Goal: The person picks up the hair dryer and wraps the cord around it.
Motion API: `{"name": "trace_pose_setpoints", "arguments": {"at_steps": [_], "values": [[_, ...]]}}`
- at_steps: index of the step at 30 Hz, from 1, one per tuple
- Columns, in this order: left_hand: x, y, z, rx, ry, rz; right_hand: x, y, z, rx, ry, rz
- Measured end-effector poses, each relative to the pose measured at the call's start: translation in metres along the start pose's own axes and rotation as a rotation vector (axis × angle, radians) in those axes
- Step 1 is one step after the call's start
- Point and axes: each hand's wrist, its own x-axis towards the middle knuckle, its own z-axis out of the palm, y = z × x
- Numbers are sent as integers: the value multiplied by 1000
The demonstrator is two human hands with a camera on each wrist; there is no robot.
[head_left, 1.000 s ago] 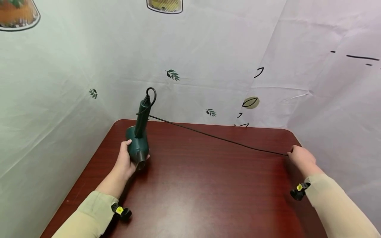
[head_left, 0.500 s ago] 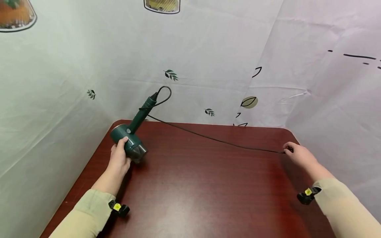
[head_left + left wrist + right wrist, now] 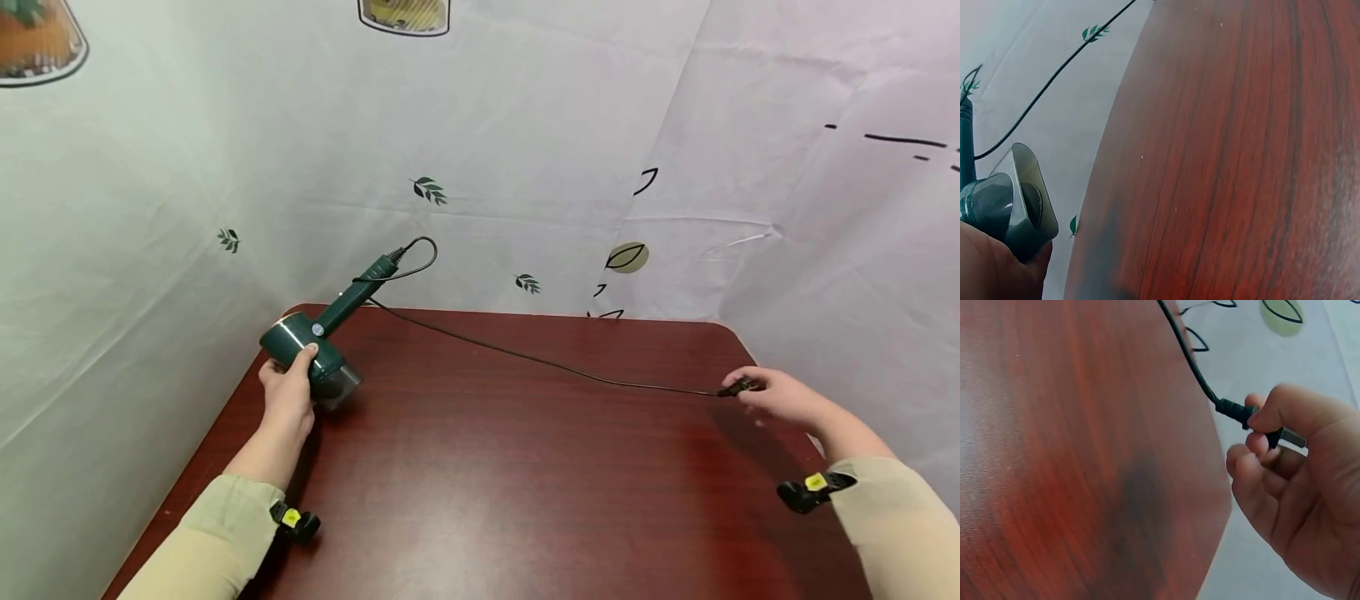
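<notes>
My left hand (image 3: 287, 396) grips the barrel of a dark green hair dryer (image 3: 296, 337) over the table's left side. Its handle slants up to the right, and its flattened nozzle (image 3: 1032, 200) faces right. The black cord (image 3: 510, 351) loops from the handle's end, passes round the handle and runs across to the right. At the cord's far end my right hand (image 3: 783, 400) pinches the plug (image 3: 1235, 412) between thumb and fingers. The plug's metal prong (image 3: 1293, 436) points toward the palm in the right wrist view.
A reddish-brown wooden table (image 3: 525, 483) with rounded far corners lies below both hands. White sheeting (image 3: 525, 125) printed with leaves stands close behind it and along both sides. Each sleeve cuff carries a small black camera (image 3: 296, 521).
The left hand has turned the hair dryer, so the handle leans further right and the nozzle swings rightward; it has shifted left. The right hand has rotated, bringing the plug into view.
</notes>
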Motion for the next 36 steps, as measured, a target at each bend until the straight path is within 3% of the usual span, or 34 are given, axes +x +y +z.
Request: {"name": "trace_pose_setpoints", "arguments": {"at_steps": [5,11,15,22,26,32,36], "values": [[2,-1,-2,74,35,47,-6,-12,-7,52,5,-74],[1,0,-4,152,39,80,-10,-40,-10,215,-25,-250],[1,1,-4,206,31,103,-11,-70,-10,257,-72,-358],[-2,1,2,293,2,135,-7,-131,3,190,-101,-520],[-3,0,6,328,-19,159,1,-162,17,258,-167,-619],[-7,-2,14,372,-43,215,16,-203,41,422,-293,-684],[-10,-4,20,396,-62,246,26,-226,56,374,-291,-647]]}}
